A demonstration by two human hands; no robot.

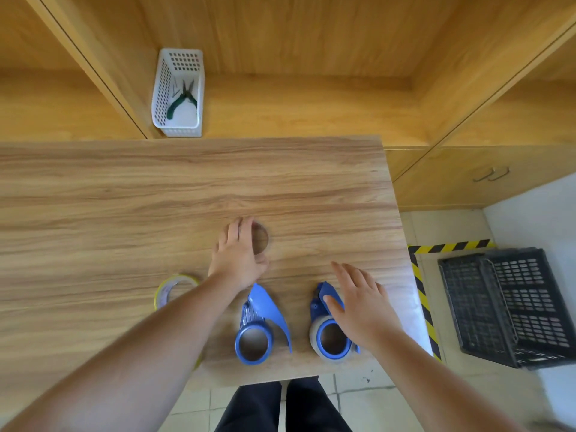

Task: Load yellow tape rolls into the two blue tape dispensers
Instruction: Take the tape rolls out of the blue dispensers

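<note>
Two blue tape dispensers lie near the table's front edge. The left dispenser [254,338] has a bare hub and a raised blue flap. A pale roll sits around the hub of the right dispenser [332,339]. My right hand [358,304] hovers flat over the right one, fingers spread, thumb on its blue handle. My left hand [238,254] reaches further out, with fingers and thumb closed around the left rim of a thin brown ring [261,240] lying on the table. A yellow tape roll [173,289] lies at the left, partly hidden by my left forearm.
A white perforated basket [179,95] holding green-handled pliers stands on the wooden shelf behind the table [156,198]. To the right, past the table's edge, a dark plastic crate [511,304] sits on the floor beside yellow-black hazard tape [424,294].
</note>
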